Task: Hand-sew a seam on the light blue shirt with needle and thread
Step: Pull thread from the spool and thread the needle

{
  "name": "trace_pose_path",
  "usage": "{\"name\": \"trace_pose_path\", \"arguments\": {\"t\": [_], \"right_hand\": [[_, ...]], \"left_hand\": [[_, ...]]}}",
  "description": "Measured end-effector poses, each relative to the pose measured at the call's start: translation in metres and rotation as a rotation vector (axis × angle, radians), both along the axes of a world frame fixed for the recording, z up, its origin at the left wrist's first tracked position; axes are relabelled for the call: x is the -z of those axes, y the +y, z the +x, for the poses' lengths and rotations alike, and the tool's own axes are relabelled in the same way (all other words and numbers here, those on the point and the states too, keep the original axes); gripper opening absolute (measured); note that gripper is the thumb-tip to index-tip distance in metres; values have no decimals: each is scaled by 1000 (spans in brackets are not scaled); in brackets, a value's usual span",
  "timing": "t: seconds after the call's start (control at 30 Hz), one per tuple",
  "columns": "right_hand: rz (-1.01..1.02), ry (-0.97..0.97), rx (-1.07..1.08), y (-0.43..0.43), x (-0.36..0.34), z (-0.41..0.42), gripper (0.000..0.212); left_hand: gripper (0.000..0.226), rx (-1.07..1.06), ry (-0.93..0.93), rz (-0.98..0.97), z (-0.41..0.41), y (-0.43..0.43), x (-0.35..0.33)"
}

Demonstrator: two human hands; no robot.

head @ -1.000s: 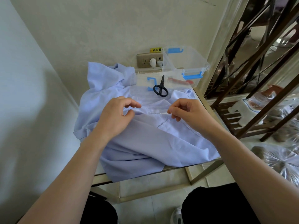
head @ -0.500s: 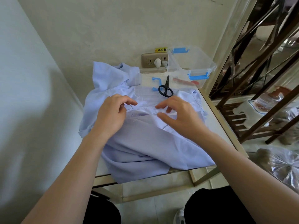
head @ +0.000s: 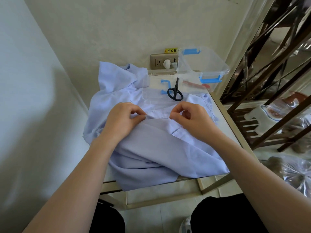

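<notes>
- Between the fingers of the left hand [head: 122, 122] and the right hand [head: 196, 122] lies a folded edge of the shirt [head: 151, 148]. The shirt is heaped on the counter [head: 224, 121] and hangs over its near edge.
- Left fingers [head: 136, 109] are curled, with thumb and forefinger pinching the fold of cloth.
- Right fingers [head: 176, 109] are curled too. Their tips are pinched at the end of what looks like a fine thread [head: 159, 117] running across to the left pinch. The needle is too small to make out.
- The cloth looks thin, light and limp, so it should bunch and slide under any pull.
- The best hold is probably right at the fold, just beside the stitch point, with the seam taut between the two pinches. The loose body under the wrists gives no good hold.
- The thread will likely snap at a jerk and tangle easily, so it wants a slow draw, held close to the cloth.
- A needle is stiff, slick and sharp, best held by its shank between thumb and forefinger, with the left fingertips clear of the exit side.
- Beyond the fingers, scissors [head: 175, 91] rest on a clear lid [head: 156, 96], with a clear box [head: 203, 64] behind them to the right.
</notes>
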State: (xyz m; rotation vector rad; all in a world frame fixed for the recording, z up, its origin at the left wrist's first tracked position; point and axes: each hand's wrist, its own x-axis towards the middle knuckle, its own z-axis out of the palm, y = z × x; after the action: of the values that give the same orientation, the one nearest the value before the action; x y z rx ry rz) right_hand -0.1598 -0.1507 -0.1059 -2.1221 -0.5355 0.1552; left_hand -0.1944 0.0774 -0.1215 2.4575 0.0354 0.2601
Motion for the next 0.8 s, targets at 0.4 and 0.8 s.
{"name": "trace_pose_path", "arguments": {"t": [0.4, 0.8], "right_hand": [[182, 244, 89, -43, -2, -2, 14], [82, 189, 106, -40, -8, -4, 13]], "left_hand": [[14, -200, -76, -482, -9, -3, -11], [19, -486, -93, -781, -4, 4, -17]]}}
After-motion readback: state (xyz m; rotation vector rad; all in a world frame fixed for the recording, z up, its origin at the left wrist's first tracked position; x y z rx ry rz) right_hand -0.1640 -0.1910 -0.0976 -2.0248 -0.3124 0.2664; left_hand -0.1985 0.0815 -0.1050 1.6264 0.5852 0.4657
